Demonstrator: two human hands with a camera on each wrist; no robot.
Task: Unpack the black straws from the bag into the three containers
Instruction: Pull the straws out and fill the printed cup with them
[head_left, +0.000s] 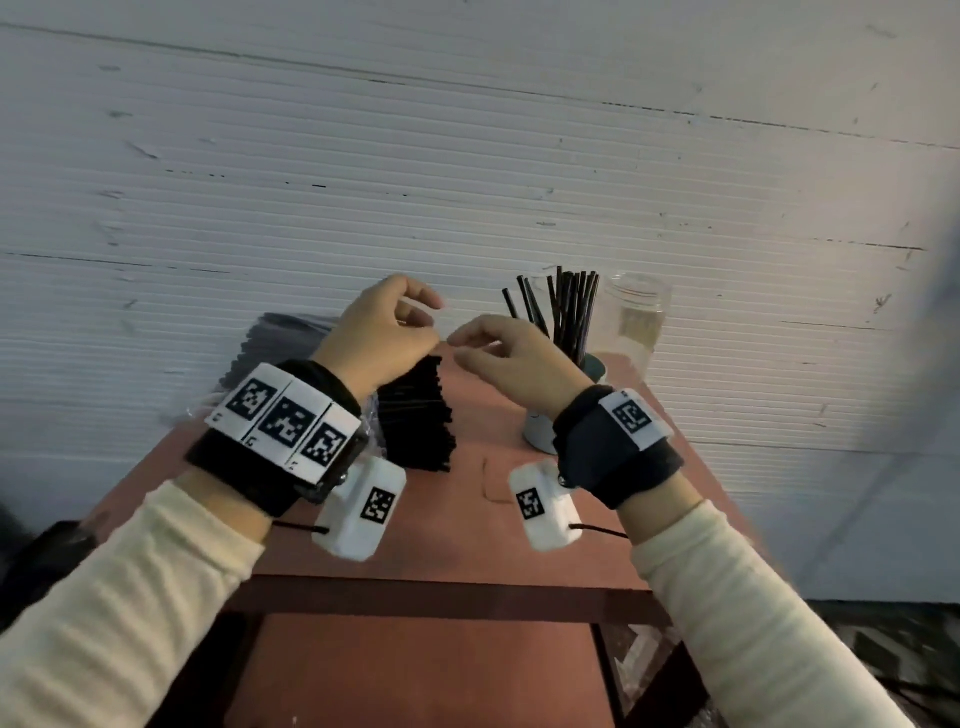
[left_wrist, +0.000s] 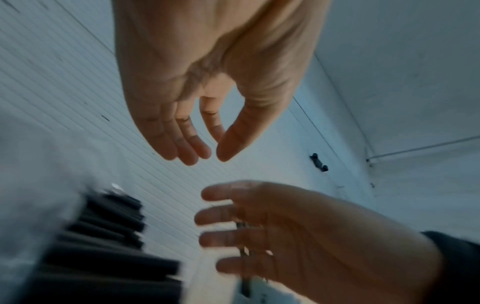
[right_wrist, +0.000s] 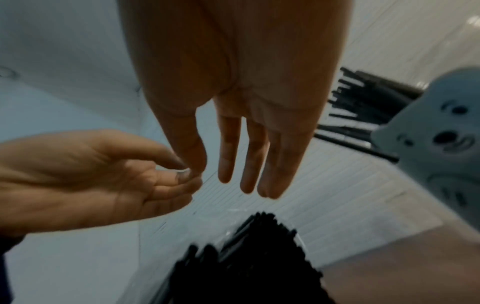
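Observation:
A bundle of black straws (head_left: 415, 415) in a clear plastic bag lies on the reddish table (head_left: 467, 519); it also shows blurred as the bundle (left_wrist: 103, 236) and the bundle (right_wrist: 246, 257) in the wrist views. Both hands hover just above its far end. My left hand (head_left: 434, 317) pinches a bit of clear plastic between thumb and forefinger, seen most plainly in the right wrist view (right_wrist: 187, 172). My right hand (head_left: 457, 348) is beside it with straight, relaxed fingers (right_wrist: 246, 164), its thumb close to the pinch, holding nothing.
A pale bear-faced cup (head_left: 535, 434) stands right of the bundle, under my right wrist, with several black straws (head_left: 571, 306) upright in it. Behind it stands a clear jar (head_left: 634, 322). Another bagged bundle (head_left: 280, 338) lies at the back left against the white wall.

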